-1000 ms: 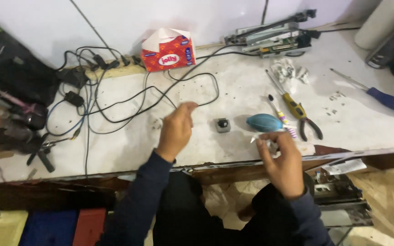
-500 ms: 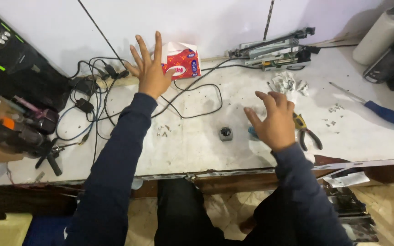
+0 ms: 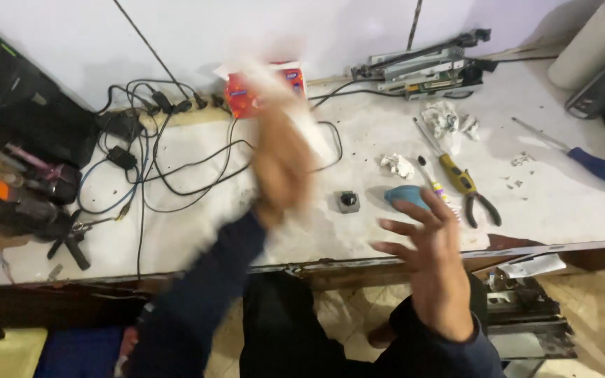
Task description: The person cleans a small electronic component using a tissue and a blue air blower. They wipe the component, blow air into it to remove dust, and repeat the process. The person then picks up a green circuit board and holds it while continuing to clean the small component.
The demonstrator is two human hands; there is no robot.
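With the blurred left hand (image 3: 281,161) apparently clutching a white tissue (image 3: 313,133) and the empty right hand (image 3: 432,269) spread open, the small black square part (image 3: 348,201) could be knocked off the worktop (image 3: 568,203).

A red, boxy tissue package (image 3: 246,94) with blue and white patches stands at the far edge of the white worktable (image 3: 561,189), left of centre, against the wall.
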